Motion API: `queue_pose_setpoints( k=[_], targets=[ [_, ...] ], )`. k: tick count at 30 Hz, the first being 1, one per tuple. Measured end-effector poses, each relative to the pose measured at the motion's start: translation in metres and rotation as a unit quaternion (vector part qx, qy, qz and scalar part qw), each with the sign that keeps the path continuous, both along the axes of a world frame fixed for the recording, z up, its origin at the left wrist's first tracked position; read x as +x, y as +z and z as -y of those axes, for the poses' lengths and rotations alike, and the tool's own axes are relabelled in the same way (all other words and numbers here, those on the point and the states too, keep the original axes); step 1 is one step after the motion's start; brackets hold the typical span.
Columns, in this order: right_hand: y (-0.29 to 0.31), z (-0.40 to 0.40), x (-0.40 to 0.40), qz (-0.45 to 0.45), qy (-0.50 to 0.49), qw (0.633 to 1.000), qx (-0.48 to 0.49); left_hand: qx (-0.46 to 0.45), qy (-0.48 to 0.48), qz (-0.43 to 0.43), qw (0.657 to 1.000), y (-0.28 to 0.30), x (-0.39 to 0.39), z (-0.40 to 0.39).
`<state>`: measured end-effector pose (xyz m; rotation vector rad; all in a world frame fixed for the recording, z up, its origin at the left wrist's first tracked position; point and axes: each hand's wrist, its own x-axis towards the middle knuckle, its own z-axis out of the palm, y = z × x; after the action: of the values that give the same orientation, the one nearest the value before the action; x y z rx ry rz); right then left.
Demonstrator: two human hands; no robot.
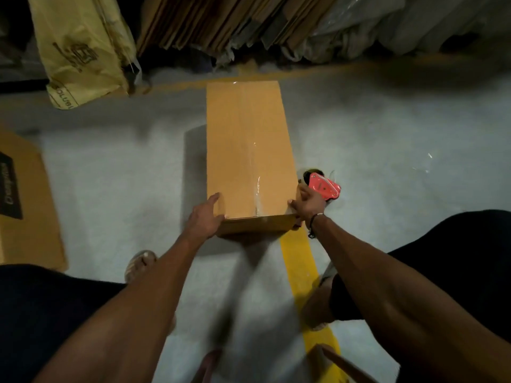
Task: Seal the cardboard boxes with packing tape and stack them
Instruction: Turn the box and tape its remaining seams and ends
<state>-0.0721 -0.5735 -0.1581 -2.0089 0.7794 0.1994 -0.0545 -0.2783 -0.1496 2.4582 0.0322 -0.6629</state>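
Gripping the near corners of a long cardboard box (249,158) on the grey floor (110,175), left hand (206,217) flat with straight fingers, right hand (307,207) curled round a red tape dispenser (325,187), clear tape (255,172) along the top seam, flattened cartons (221,20) leaning beyond

Cardboard box (249,150) lay lengthwise on the grey floor (387,139), occupying the centre lane. Left hand (206,217) rested on its near left corner; right hand (305,207) gripped the near right corner. Red tape dispenser (324,187) sat just beside the right hand, narrowing passage along the box's right side. Open floor remained left of the box, up to a printed carton (25,205) at the left edge. Beyond the box's far end, stacked flat cardboard (226,20) and a yellow sack (83,48) closed off the way. Broad floor on the right lay free. Sandalled foot (139,265) stood near under the left forearm.
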Motion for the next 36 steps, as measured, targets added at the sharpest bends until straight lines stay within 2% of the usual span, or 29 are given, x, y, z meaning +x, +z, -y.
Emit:
queue_pose_setpoints(
  k=[3,7,9,12,15,19,22,25,28,33,36],
  targets=[
    [-0.004,0.006,0.012,-0.021,-0.055,0.997,0.042,0.014,0.005,0.016,1.0,-0.003,0.002,0.007],
    [-0.025,0.025,0.011,-0.066,-0.172,0.977,0.111,0.134,0.001,0.118,0.984,0.011,0.006,0.029],
    [-0.049,0.04,0.011,-0.085,-0.203,0.965,0.142,0.112,-0.034,0.19,0.975,0.016,0.011,0.049],
    [-0.104,0.063,0.016,-0.096,-0.246,0.951,0.161,0.059,-0.12,0.232,0.963,0.005,0.018,0.08],
    [-0.098,0.056,0.021,-0.123,-0.26,0.943,0.169,0.047,-0.172,0.256,0.95,-0.008,0.016,0.103],
    [-0.163,0.071,0.042,-0.099,-0.249,0.946,0.182,0.059,-0.213,0.253,0.942,-0.035,0.006,0.11],
    [-0.181,0.069,0.052,-0.069,-0.324,0.921,0.205,0.079,-0.22,0.252,0.939,-0.046,0.001,0.105],
    [-0.144,0.056,0.06,-0.076,-0.344,0.91,0.218,0.084,-0.221,0.248,0.939,-0.046,0.0,0.107],
    [-0.15,0.061,0.072,-0.077,-0.332,0.907,0.247,0.095,-0.22,0.238,0.941,-0.044,-0.001,0.11],
    [-0.187,0.091,0.084,-0.07,-0.351,0.909,0.212,0.104,-0.244,0.212,0.941,-0.029,0.004,0.111],
    [-0.136,0.095,0.074,-0.085,-0.347,0.905,0.229,0.14,-0.272,0.178,0.935,-0.01,0.014,0.117]
  ],
)
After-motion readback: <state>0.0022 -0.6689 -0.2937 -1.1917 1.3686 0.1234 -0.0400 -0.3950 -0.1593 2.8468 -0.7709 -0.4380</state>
